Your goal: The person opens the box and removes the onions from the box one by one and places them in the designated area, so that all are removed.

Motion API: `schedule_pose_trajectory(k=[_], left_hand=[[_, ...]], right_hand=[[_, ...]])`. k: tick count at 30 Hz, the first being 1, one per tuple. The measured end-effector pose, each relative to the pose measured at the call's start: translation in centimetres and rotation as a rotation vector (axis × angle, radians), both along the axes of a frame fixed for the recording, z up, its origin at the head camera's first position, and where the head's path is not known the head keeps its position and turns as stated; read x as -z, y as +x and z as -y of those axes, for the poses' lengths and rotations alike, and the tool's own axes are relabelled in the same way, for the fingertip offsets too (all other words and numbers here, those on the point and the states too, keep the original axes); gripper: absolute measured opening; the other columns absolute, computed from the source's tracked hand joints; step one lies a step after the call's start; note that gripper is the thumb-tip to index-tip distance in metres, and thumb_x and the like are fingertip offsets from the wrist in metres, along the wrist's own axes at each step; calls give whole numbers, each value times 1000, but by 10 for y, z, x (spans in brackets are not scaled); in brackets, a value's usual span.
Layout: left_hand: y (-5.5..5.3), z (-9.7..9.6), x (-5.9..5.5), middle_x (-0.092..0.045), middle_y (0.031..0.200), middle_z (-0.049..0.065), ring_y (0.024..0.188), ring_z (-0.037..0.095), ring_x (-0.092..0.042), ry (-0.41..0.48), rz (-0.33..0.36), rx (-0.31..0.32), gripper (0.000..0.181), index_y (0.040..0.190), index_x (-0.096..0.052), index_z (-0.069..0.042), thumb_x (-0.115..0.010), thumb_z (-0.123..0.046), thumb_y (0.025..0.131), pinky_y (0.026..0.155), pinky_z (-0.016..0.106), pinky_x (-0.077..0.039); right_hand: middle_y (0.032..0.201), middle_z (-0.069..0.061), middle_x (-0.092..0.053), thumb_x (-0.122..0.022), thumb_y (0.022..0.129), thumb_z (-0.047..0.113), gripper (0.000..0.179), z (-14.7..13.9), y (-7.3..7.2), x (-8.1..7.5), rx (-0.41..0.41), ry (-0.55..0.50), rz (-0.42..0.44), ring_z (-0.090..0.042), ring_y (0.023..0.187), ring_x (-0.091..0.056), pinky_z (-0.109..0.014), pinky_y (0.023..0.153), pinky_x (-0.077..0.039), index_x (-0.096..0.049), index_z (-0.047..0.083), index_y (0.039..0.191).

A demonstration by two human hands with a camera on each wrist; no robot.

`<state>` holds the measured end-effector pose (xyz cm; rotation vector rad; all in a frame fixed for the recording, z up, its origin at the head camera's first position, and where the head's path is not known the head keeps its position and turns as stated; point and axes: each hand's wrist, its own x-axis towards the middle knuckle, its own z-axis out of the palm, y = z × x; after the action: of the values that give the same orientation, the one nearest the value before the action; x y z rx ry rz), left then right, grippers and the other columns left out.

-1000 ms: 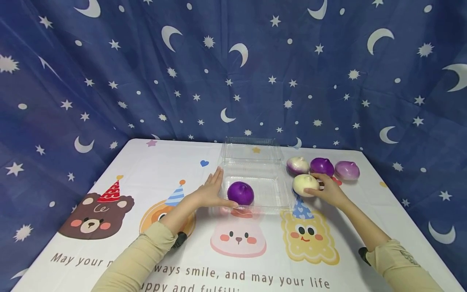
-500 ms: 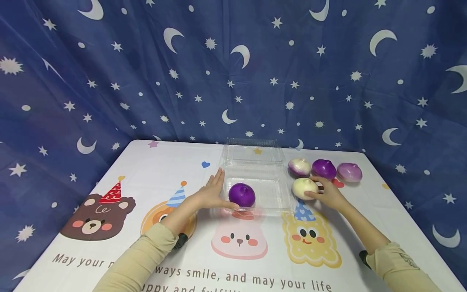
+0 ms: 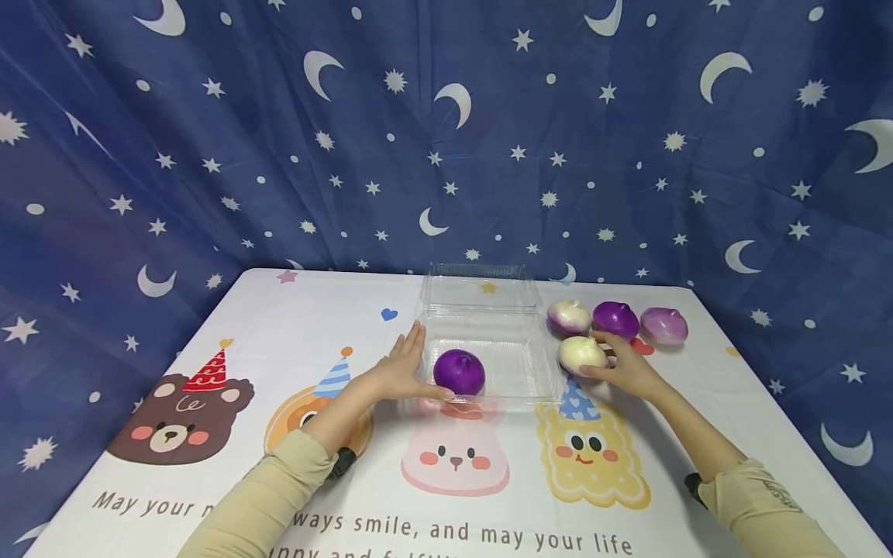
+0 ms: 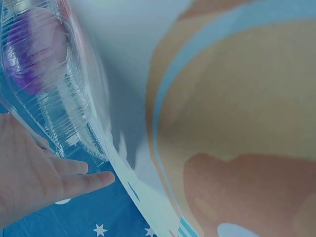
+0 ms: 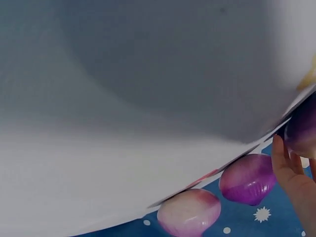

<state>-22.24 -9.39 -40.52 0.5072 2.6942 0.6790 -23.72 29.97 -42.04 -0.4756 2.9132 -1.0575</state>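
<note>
An open clear plastic clamshell box [image 3: 512, 399] stands mid-table, its lid [image 3: 456, 291] folded back. A dark purple onion [image 3: 458, 373] sits in its front left part. My left hand [image 3: 399, 375] rests along the box's left side, fingers straight, thumb at the front edge; the left wrist view has this hand [image 4: 34, 173] beside the ribbed wall. To the right of the box, my right hand [image 3: 631, 368] holds a cream onion [image 3: 581, 354] between thumb and fingers. In the right wrist view, the right hand's fingers [image 5: 279, 153] are beside an onion cut off by the frame.
Behind the cream onion are a white-and-purple onion [image 3: 568, 317], a deep purple onion [image 3: 615, 319] and a pale violet onion [image 3: 664, 325], in a row. A white tablecloth [image 3: 335, 306] with cartoon prints covers the table. A blue curtain [image 3: 391, 170] hangs behind its back edge.
</note>
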Motion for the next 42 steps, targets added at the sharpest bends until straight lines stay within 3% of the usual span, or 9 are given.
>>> schedule_pose_trajectory(k=[12, 20, 28, 35, 42], left_hand=[[-1, 0, 1, 16, 158, 10, 144, 43, 2, -8, -4, 2, 127, 150, 6, -2, -69, -65, 70, 107, 69, -18], [-1, 0, 1, 16, 158, 11, 144, 43, 3, 0, 2, 1, 127, 150, 6, -2, -71, -64, 69, 106, 69, -19], [-1, 0, 1, 15, 158, 10, 144, 42, 2, 5, -1, -5, 128, 151, 6, -3, -70, -65, 69, 106, 69, -21], [-1, -2, -1, 15, 158, 11, 145, 42, 2, 8, -1, -4, 128, 151, 6, -3, -71, -65, 69, 106, 69, -20], [-1, -1, 0, 16, 158, 9, 145, 41, 2, 8, 0, -15, 128, 150, 6, -3, -72, -64, 69, 106, 69, -20]], right_hand=[[125, -35, -52, -71, 83, 12, 56, 2, -1, 0, 80, -27, -132, -49, 107, -55, -56, 89, -48, -46, -13, 127], [113, -32, -60, -72, 80, 4, 44, 15, 7, -3, 138, -95, -295, -44, 102, -59, -54, 82, -50, -54, -12, 117], [108, -28, -63, -72, 79, 0, 38, 27, 11, -8, 128, -107, -356, -41, 98, -60, -53, 81, -51, -58, -10, 112], [100, -21, -67, -74, 76, -2, 35, 42, 19, -12, 82, -106, -435, -32, 90, -61, -43, 77, -54, -62, -5, 109], [107, -18, -67, -74, 78, 2, 37, 64, 28, -16, 14, -100, -417, -33, 98, -62, -48, 81, -53, -62, 1, 112]])
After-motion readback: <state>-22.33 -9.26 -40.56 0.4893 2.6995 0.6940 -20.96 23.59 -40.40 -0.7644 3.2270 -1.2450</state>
